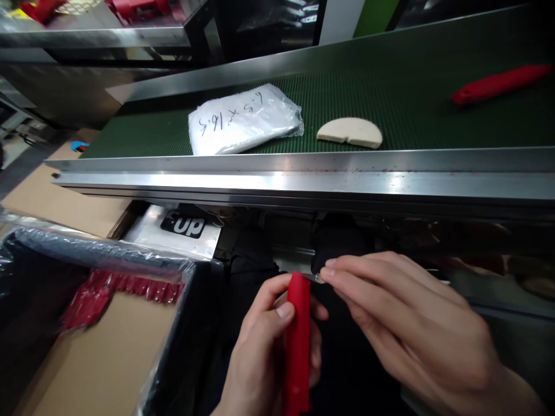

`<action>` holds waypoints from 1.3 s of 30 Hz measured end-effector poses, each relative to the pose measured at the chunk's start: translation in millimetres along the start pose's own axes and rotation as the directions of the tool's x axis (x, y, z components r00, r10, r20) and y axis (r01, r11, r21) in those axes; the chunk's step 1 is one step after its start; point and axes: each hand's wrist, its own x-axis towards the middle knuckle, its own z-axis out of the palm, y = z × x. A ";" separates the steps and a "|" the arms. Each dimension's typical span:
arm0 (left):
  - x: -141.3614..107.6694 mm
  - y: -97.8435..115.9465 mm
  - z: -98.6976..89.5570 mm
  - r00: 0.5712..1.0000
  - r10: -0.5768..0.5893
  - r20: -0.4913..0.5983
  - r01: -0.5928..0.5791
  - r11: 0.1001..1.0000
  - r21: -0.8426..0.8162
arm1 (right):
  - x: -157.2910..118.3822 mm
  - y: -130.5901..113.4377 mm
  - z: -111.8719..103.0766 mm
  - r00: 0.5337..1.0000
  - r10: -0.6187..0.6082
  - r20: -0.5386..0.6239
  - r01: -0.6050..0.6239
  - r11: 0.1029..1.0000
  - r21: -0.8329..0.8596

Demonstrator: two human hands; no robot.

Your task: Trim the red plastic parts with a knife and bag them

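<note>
Left hand (pixel 260 352) fingers clamped round upright, smooth red sleeve (pixel 298 341); right hand (pixel 411 323) fingertips pinched on small metal tip (pixel 318 278) at top.

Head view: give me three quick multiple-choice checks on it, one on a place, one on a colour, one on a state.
1. Where does the clear plastic bag lie?
A. on the green belt
B. in the cardboard box
C. in a hand

2. What colour is the strip that the left hand holds?
A. blue
B. red
C. white

3. How is the right hand set?
A. flat and open
B. resting on the belt
C. fingertips pinched at the strip's top

Answers: 1 A, the bag rests on the belt beside a pale half-disc. 2 B, the strip is red. 3 C, its fingertips meet at the strip's top end.
</note>
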 end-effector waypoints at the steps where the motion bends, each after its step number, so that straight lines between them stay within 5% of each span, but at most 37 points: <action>1: -0.1 -0.2 0.1 1.000 0.002 0.000 -0.002 1.000 0.003 | -0.2 0.1 0.2 1.000 -0.008 0.001 0.008 1.000 -0.003; 28: 11.2 16.3 -2.9 0.993 0.117 -0.021 -0.117 0.993 -0.012 | -12.3 -24.7 8.8 0.993 -0.070 0.091 0.072 0.997 -0.022; 39: 17.6 28.7 -1.5 0.987 0.142 -0.081 -0.151 0.982 -0.116 | -21.8 -32.7 8.2 0.999 -0.035 0.013 0.034 0.997 0.075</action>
